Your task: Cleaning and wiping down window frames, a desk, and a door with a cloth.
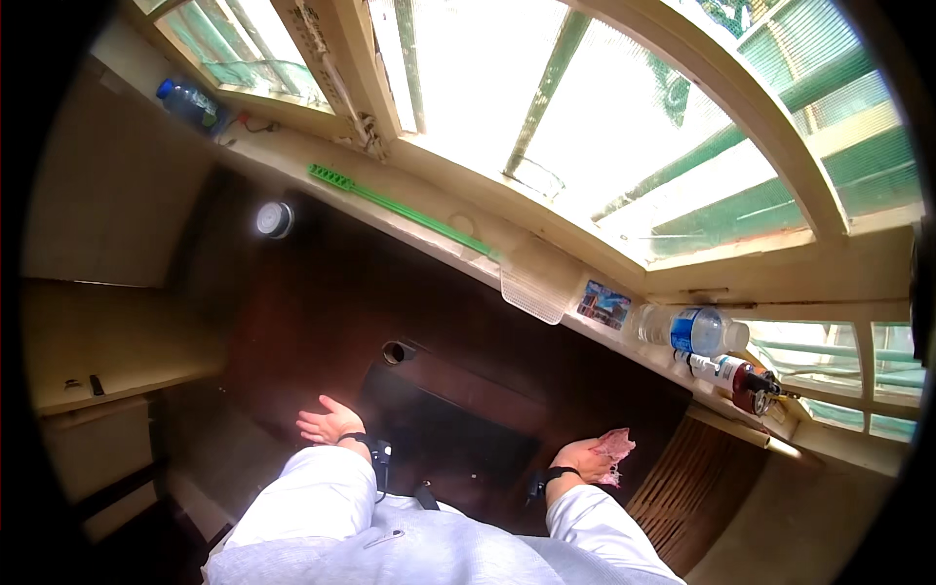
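Note:
My left hand (330,423) is raised over the dark red-brown desk (307,307), palm up with its fingers apart and nothing in it. A black strap with a small device circles that wrist. My right hand (585,461) holds a crumpled pink cloth (616,455) above the right part of the desk; a black strap is on this wrist too. Between the hands lies a dark, flat rectangular panel (446,424) on the desk, with a round hole (397,353) beyond it. A round white-topped object (275,220) stands at the far left corner of the desk.
Along the windowsill lie a green plastic fly swatter (424,216) with a whitish mesh head, a picture card (604,305), a clear water bottle (687,330) and a dark red pump bottle (749,387). A blue-capped bottle (191,106) stands far left. Slatted wood (695,482) borders the desk at right.

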The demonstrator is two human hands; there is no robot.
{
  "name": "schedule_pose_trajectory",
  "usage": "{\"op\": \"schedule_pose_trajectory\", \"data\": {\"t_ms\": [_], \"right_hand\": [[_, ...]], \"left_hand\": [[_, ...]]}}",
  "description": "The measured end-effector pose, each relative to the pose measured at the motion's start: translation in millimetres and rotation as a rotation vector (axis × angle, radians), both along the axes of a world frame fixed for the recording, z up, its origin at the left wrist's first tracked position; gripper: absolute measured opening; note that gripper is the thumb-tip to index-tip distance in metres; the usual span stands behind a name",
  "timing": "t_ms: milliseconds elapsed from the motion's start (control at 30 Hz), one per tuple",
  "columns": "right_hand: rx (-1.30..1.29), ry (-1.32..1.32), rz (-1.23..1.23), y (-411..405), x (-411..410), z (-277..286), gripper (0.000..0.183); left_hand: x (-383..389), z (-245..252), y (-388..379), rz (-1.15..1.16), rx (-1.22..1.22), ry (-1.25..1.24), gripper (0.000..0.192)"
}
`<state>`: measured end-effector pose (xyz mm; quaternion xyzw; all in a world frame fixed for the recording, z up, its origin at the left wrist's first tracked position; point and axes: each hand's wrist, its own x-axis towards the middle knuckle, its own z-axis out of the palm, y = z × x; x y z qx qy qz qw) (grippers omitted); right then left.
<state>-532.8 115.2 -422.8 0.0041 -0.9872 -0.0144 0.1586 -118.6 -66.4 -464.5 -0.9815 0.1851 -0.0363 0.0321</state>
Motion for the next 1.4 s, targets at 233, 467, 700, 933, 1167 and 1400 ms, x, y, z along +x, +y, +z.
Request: {"op": "schedule_pose_trajectory", "data": {"t_ms": [233,467,700,933,1167,1400], "right_hand": [[-0.11,0.014,0.099,-19.1,3.2,21.4,0.05],[-0.006,0.054,0.386,-25.9,5.2,30.8,0.037],[-0.103,-0.13,0.468,1.9,188.3,-18.6,0.07],[-0.087,-0.32,0.549,-27.7,327.7,-13.0,0.067],[-0.045,-0.171,0.59,-89.9,214.1,-28.9,0.078],[-0.072,-0.157,0.787,-153.5,120.1,-14.5,0.075]], "left_hand": [[-2.7,-2.2,-1.6,-0.031,-0.004,-0.041,0.077],[16.1,-39.2,11.7,-0.162,0.076,-0.039,0.078],[20.9,-54.6,9.4,-0.312,0.161,0.02,0.078],[35.1,-59.5,11.6,-0.376,0.193,0.086,0.079],[39.0,-58.4,17.0,-0.282,0.189,0.115,0.079],[30.5,-58.2,22.3,-0.179,0.189,0.13,0.08]]}}
